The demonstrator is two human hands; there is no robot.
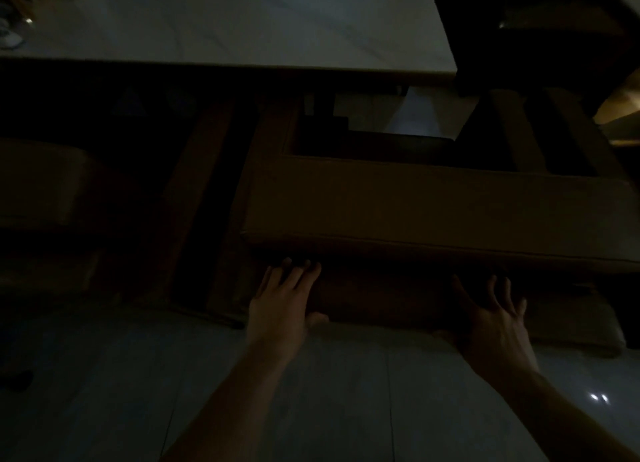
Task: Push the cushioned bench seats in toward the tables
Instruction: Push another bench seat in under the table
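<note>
The room is dim, with a pale tiled floor (104, 392) in the foreground and a white marble-patterned table (242, 28) across the top of the view. A brown cushioned bench seat (433, 208) stands on the floor just in front of the table's near edge, its far side close under the tabletop and its near side facing the person. A second, darker seat (45, 184) sits to the left, beside the same table edge, well apart from both hands. The left hand (282, 302) lies against the bench's near face close to its left corner, below the cushion's piped edge, fingers straight and spread, pressing flat. The right hand (491, 316) presses the same face further right, fingers splayed and slightly bent, fingertips in shadow under the cushion. Neither hand grips anything.
</note>
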